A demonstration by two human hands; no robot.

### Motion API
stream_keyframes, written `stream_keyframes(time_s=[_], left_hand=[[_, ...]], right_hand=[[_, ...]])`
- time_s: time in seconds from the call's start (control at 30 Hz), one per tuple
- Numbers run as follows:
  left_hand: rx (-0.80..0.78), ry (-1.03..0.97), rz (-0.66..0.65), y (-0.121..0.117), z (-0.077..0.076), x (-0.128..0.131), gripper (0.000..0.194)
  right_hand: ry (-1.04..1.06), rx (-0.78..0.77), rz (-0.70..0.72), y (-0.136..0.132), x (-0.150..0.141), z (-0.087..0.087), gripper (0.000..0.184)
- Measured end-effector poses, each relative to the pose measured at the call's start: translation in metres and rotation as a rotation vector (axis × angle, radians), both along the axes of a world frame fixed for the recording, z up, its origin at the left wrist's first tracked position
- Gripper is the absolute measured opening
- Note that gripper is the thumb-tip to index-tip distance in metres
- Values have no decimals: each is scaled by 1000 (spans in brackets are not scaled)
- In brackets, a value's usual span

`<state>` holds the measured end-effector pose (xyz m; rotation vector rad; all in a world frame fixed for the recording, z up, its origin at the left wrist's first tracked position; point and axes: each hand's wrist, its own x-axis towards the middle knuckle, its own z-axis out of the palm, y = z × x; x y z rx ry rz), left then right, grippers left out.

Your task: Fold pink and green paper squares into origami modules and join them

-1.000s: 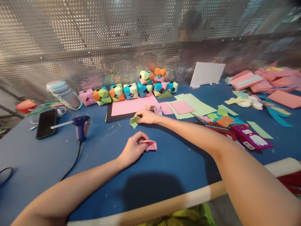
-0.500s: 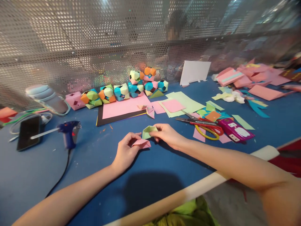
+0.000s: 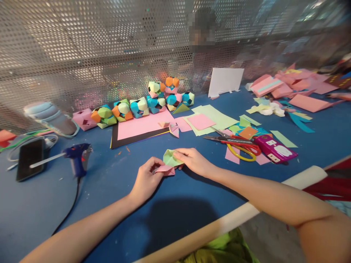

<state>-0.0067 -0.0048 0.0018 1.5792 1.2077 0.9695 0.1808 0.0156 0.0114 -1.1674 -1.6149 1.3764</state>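
Head view: Above a smooth blue worktop [image 3: 109, 204], a creased pink paper [image 3: 168, 170], its long axis running left to right, is pinched by the left hand [image 3: 146, 177]. An angular green folded paper [image 3: 170, 157], pointed away and leftward, is pinched against it by the right hand [image 3: 193, 160]. A second earlier, both were held apart.

Right hand [image 3: 193, 162]: some fingers hid from me beneath green paper [image 3: 169, 157] | cord [image 3: 71, 206]: vanished behind left forearm [image 3: 90, 228] | red-orange paper [image 3: 6, 138]: left edge cropped it | person [image 3: 204, 27] beyond mesh [image 3: 109, 36]: I found blurred
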Motion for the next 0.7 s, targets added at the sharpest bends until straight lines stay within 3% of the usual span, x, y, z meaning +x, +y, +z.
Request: stream_keyframes(time_s=[0.3, 0.47, 0.6, 0.7], left_hand=[[42, 29, 29, 1, 5, 3, 7], [18, 17, 31, 2, 6, 5, 8], [16, 0, 90, 4, 4, 4, 9], [-76, -157, 124, 6, 2, 4, 14]], right_hand=[[-143, 170, 17, -3, 3, -3, 35], [-192, 219, -67, -3, 0, -9, 29], [-139, 189, -107, 1, 2, -8, 23], [-50, 158, -189, 5, 8, 1, 20]])
